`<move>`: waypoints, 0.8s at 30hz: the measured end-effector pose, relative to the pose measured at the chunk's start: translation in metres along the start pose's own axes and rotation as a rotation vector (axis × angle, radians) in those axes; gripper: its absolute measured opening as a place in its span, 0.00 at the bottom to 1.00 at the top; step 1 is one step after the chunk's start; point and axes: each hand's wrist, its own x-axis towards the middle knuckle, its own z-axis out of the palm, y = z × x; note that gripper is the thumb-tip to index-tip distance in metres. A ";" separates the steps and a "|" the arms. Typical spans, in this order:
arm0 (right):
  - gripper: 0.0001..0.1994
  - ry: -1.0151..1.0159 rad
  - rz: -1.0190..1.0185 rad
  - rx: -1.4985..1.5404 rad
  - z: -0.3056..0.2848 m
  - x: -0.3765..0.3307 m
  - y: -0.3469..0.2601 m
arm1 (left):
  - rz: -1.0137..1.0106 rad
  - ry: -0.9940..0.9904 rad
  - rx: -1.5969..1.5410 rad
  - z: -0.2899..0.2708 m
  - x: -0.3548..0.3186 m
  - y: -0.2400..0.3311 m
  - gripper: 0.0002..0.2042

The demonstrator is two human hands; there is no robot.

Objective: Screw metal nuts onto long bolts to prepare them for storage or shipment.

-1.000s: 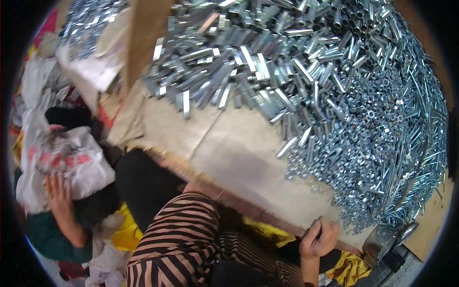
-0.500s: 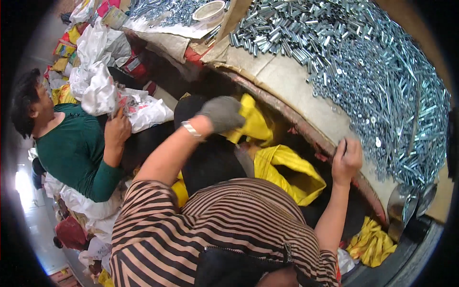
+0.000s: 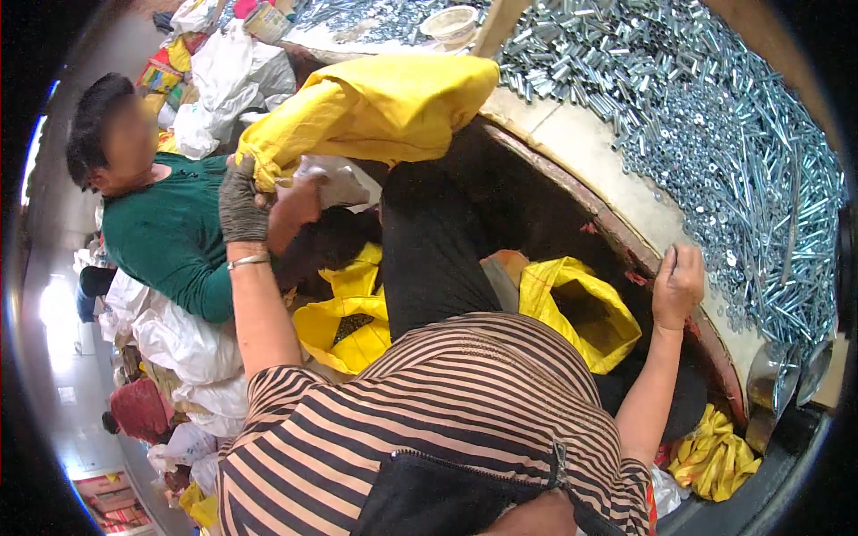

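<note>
My left hand [image 3: 243, 207], in a grey work glove, grips the gathered end of a yellow woven sack [image 3: 384, 107]. The sack swings out to the right, raised above my legs. My right hand [image 3: 679, 284] is bare and curled closed beside the table's edge; whatever it may hold is hidden. Below it, between my legs and the table, another yellow sack [image 3: 627, 339] stands with its mouth wide. On my left, a yellow sack [image 3: 308, 326] has small dark pieces inside.
A table [image 3: 617, 201] carries heaped metal tubes [image 3: 581, 54], nuts and bolts [image 3: 760, 223]. A metal scoop [image 3: 770, 380] rests at its right end, near a crumpled yellow sack [image 3: 715, 456]. A co-worker in a green top [image 3: 165, 237] sits close on my left, among white sacks [image 3: 188, 344].
My left hand has swung left and drawn the yellow sack up, so it now spreads across the air. My right hand has stayed closed near the table edge. The co-worker's white bag has lowered.
</note>
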 end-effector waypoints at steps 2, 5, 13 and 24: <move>0.04 -0.024 0.004 -0.027 0.000 -0.001 0.001 | -0.069 0.104 -0.093 0.012 -0.006 -0.009 0.14; 0.03 -0.022 0.001 -0.003 0.003 0.000 0.001 | -0.245 -0.164 -0.336 -0.039 0.024 -0.043 0.13; 0.03 -0.075 0.045 -0.006 0.001 0.001 -0.001 | -0.062 0.190 -0.268 -0.020 0.023 -0.072 0.14; 0.04 -0.103 -0.005 0.013 0.012 -0.005 0.017 | -0.024 -0.156 -0.272 0.015 -0.011 -0.046 0.20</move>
